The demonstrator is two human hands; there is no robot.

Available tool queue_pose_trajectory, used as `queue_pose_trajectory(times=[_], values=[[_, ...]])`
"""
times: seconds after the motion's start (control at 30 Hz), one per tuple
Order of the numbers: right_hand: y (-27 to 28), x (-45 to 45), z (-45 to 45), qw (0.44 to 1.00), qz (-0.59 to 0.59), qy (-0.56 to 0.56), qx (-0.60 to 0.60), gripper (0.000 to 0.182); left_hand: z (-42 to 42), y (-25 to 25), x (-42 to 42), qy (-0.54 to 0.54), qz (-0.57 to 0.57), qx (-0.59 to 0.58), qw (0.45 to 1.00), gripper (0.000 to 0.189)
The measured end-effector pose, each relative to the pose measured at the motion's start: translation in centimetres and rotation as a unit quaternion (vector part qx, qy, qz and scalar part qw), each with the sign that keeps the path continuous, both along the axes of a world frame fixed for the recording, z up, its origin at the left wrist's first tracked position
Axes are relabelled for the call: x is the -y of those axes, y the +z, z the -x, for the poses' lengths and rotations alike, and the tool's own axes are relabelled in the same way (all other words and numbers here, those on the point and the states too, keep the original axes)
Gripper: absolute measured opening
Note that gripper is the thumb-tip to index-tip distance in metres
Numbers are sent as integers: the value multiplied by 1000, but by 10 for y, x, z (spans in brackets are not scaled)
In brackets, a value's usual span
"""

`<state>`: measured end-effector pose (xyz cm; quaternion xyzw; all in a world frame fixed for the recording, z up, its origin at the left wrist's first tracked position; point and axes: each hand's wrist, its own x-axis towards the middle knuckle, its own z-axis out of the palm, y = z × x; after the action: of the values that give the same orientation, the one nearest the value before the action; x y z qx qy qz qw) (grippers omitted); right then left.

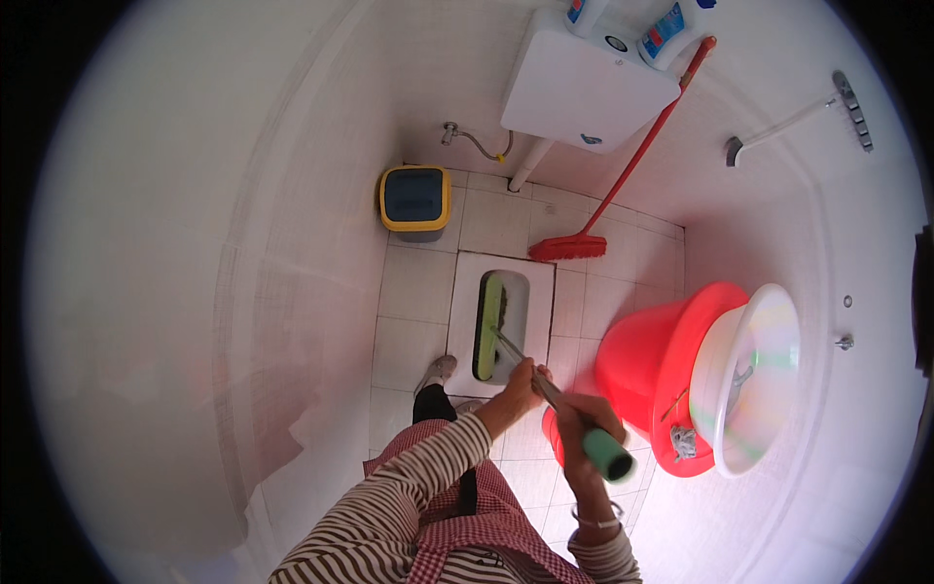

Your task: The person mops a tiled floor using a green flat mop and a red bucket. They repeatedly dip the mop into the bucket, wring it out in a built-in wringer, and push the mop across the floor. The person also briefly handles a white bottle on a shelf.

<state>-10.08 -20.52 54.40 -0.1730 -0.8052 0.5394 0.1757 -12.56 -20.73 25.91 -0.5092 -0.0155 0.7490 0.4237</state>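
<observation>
My left hand [522, 385] grips the metal pole of a green-headed broom [489, 328] at mid-length. Higher on the pole, my right hand [589, 427] is closed around it just below the green grip end, and a bracelet is on that wrist. The broom's long green head lies lengthwise inside the squat toilet [518, 292], along its left side, with dark bristles partly showing. A white surround with dark joints frames the toilet bowl. My fingertips are partly hidden around the pole.
A yellow-rimmed bin [416, 196] stands at the back left. A red broom [569, 247] leans beside the white cistern [584, 87], which holds bottles [664, 36]. At right, a large red tub [635, 358] carries a white basin [788, 365]. A small red container [552, 434] is partly hidden by my arms.
</observation>
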Motion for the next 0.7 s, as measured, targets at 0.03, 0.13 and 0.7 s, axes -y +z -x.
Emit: queue_pose_trajectory(times=[0.03,0.13,0.7], values=[[-29,-6,-1,999,-37,20,-3,4,4,-32,1,0,3,-30,1000,14],[-52,-5,5,999,16,42,14,6,15,-52,2,-47,-14,-29,998,12],[-25,-12,-38,999,6,-26,-36,7,-20,-39,-8,-113,-14,-73,991,14]])
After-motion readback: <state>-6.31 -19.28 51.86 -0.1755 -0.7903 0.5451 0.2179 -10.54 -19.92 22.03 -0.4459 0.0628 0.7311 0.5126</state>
